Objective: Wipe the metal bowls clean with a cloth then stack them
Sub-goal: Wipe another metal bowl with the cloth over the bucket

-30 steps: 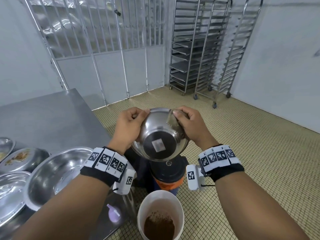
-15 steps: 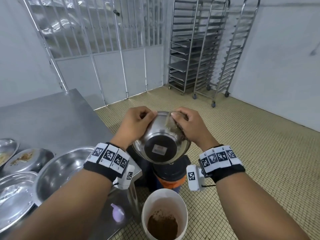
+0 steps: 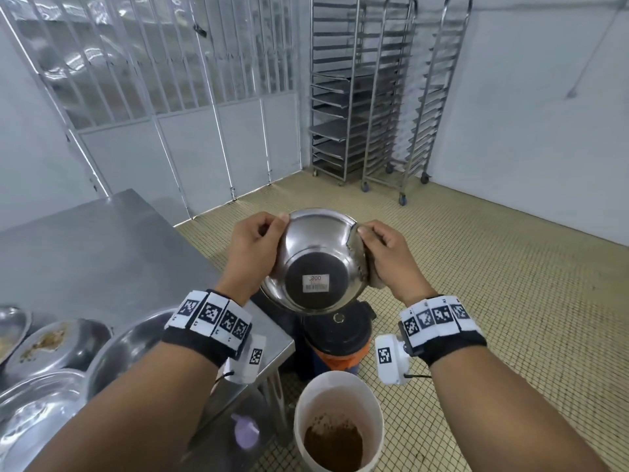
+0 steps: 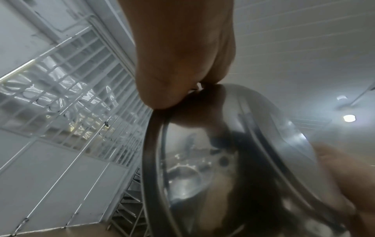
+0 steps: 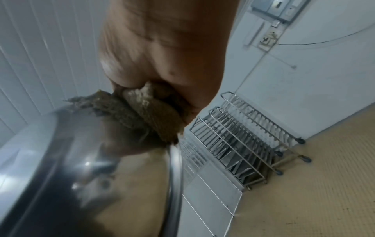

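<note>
Steel bowl (image 3: 315, 264): frame centre, upturned, mid-wipe.
Left hand (image 3: 253, 247): fingers pinch its rim.
Right hand (image 3: 391, 258): fingers clutch cloth (image 3: 362, 264) against it.
Left to do: soiled bowls (image 3: 51, 342) lower left, unstacked on bench (image 3: 102, 253).

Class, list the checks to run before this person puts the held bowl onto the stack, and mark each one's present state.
1. Left hand grips bowl rim: ok.
2. Right hand holds cloth against the rim: ok.
3. Bowl's inside wiped clean: cannot tell, it faces away.
4. Bowl's outside free of dirt: ok, only a price sticker shows.
5. Table bowls ready for stacking: not ok, the dirty bowl holds residue.
</note>
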Motion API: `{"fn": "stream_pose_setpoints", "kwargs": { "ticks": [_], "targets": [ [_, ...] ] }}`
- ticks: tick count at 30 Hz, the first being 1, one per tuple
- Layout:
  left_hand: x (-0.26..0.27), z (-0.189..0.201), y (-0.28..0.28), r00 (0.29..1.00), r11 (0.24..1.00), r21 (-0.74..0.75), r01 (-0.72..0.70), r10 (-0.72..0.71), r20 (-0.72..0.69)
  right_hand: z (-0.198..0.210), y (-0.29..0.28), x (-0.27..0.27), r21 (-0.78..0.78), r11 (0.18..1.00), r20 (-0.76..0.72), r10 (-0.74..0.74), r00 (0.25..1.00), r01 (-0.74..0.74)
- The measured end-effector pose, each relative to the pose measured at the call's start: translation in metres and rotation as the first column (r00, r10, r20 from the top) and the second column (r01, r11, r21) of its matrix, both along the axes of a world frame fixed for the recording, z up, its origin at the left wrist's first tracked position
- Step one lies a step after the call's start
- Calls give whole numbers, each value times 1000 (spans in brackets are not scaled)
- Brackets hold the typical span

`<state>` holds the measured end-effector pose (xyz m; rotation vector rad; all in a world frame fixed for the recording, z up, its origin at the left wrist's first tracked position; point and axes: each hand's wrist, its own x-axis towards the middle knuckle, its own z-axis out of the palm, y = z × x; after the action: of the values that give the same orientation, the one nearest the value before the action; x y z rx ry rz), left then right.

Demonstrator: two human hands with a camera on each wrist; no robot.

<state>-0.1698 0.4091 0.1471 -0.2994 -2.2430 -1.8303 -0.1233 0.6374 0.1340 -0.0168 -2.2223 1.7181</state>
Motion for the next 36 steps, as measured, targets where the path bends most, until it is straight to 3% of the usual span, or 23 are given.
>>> {"fn": "stream_pose_setpoints", "kwargs": {
  "ticks": [5, 9, 14, 17, 20, 24, 26, 28, 30, 32, 34, 36],
  "targets": [
    [11, 0, 2, 989, 991, -46, 122, -118, 88, 10, -14, -3, 144, 990, -46, 3, 999, 4],
    [3, -3, -7, 993, 993, 116, -3, -10, 115, -2, -11, 6, -55, 996, -39, -70, 997, 67],
    [3, 1, -10, 995, 979, -181, 99, -98, 11, -8, -11, 7, -35, 995, -25, -91, 996, 90],
    [1, 7, -5, 975, 944, -246, 220, -212, 58, 6, -12, 2, 118, 993, -34, -4, 999, 8],
    [-1, 13, 4, 974, 959, -175, 224, -216, 63, 10, -6, -6, 165, 986, -43, 30, 999, -23],
    [-11, 6, 13, 997, 999, 23, 46, -47, 65, 6, 11, -5, -40, 999, -8, 7, 1000, -7],
    [-7, 3, 22, 994, 995, 53, 80, -84, 75, 9, 22, -6, 25, 1000, 15, 10, 1000, -11],
    [2, 2, 37, 988, 990, -7, 143, -142, 67, 17, 31, -12, 178, 983, 3, 51, 999, -51],
    [3, 3, 51, 994, 994, -39, 99, -97, 55, 28, 38, -18, 274, 958, -27, 100, 995, -88],
    [-4, -2, 56, 998, 996, 92, 8, -14, 63, 34, 47, -20, 219, 973, -71, 88, 994, -70],
    [-10, -6, 56, 992, 953, 295, -68, 32, 125, 31, 58, -21, 66, 996, -84, 62, 995, -57],
    [-11, -11, 58, 989, 956, 277, -99, 62, 137, 23, 65, -20, 26, 998, -65, 55, 996, -53]
  ]
}}
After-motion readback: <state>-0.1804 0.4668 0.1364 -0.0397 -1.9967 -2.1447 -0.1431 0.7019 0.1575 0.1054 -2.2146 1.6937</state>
